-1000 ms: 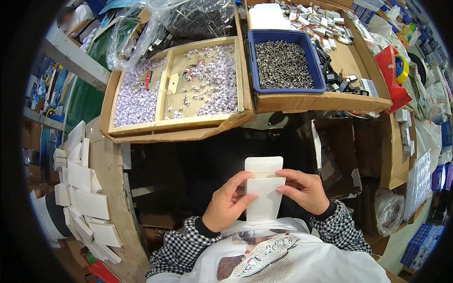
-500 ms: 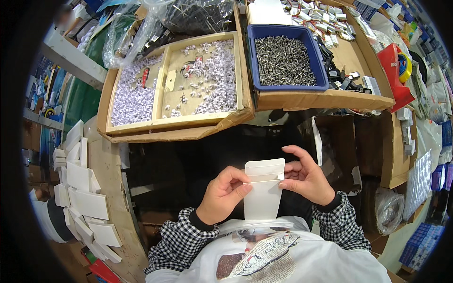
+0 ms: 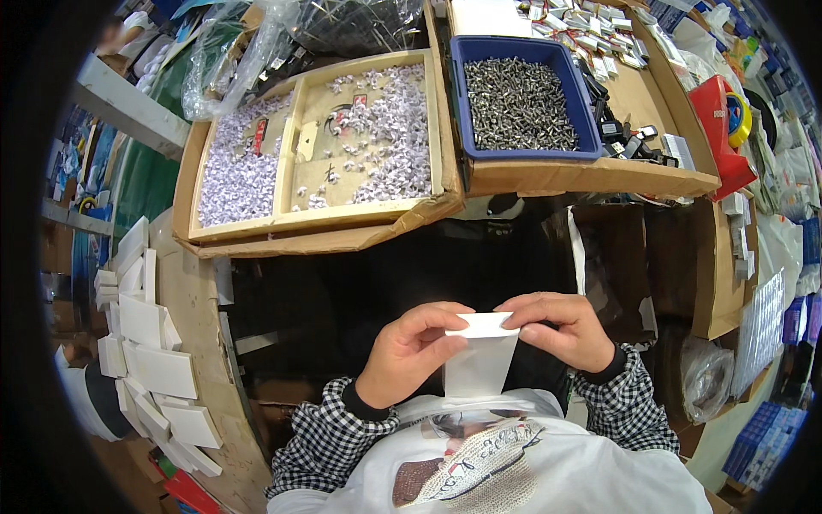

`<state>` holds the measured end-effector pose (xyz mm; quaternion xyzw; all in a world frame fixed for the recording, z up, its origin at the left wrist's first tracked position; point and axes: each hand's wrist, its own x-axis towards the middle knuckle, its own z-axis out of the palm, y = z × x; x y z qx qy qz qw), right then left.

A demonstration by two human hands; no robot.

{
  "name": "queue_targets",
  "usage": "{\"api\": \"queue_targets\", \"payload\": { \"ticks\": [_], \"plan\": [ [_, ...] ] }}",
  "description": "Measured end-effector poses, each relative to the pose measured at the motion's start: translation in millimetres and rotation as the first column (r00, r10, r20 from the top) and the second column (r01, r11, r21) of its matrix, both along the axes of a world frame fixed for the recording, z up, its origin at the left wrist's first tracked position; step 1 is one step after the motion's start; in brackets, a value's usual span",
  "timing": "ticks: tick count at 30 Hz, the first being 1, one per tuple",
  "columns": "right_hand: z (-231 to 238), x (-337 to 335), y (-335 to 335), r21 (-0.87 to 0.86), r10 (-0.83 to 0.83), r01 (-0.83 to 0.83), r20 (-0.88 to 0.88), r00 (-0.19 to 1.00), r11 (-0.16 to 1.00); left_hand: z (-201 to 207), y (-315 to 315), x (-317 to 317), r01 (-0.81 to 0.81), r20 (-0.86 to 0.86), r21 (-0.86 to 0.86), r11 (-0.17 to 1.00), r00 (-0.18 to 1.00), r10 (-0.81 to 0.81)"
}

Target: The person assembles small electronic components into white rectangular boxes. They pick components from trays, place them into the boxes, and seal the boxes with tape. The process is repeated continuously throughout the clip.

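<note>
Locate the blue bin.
The blue bin is upper right of centre in the head view, at the left of the cardboard box, beside the wooden tray.

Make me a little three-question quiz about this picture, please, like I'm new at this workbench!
1. Pick one. What colour is the small box held by the left hand and the right hand?
A) red
B) white
C) green

2. True or false? The blue bin is to the left of the wooden tray.

3. On which side of the person does the pile of cartons lie?

Key:
1. B, white.
2. False: the blue bin is to the right of the wooden tray.
3. The left side.
</note>
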<state>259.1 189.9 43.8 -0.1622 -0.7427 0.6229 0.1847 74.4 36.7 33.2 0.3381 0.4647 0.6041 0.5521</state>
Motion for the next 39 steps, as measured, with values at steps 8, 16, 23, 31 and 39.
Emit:
{"api": "queue_targets", "payload": {
  "ticks": [8, 16, 23, 31, 39],
  "plan": [
    [40.8, -4.2, 17.4, 0.084, 0.172, -0.208, 0.321, 0.931, 0.974, 15.7, 6.4, 9.0, 0.027, -0.12, -0.099, 0.995, 0.992, -0.039],
    [47.7, -20.5, 17.5, 0.311, -0.012, -0.062, 0.232, 0.973, 0.948, 29.6, 26.5, 11.2, -0.201, -0.325, -0.024, 0.979, 0.928, 0.183],
    [30.8, -30.9, -7.5, 0.359, -0.254, 0.221, 0.045, 0.966, 0.907, 12.3, 24.4, 34.8, -0.226, -0.944, 0.213, 0.95, 0.204, 0.26],
    [35.5, -30.0, -14.1, 0.353, -0.333, 0.3, 0.035, 0.942, 0.886, 4.2, 23.3, 36.4, -0.241, -0.918, 0.307, 0.921, 0.183, 0.353],
    [33.8, -34.6, -8.5, 0.454, -0.243, 0.24, -0.055, 0.969, 0.858, 7.8, 25.6, 38.5, -0.306, -0.921, 0.261, 0.915, 0.204, 0.331]
  ]
}}
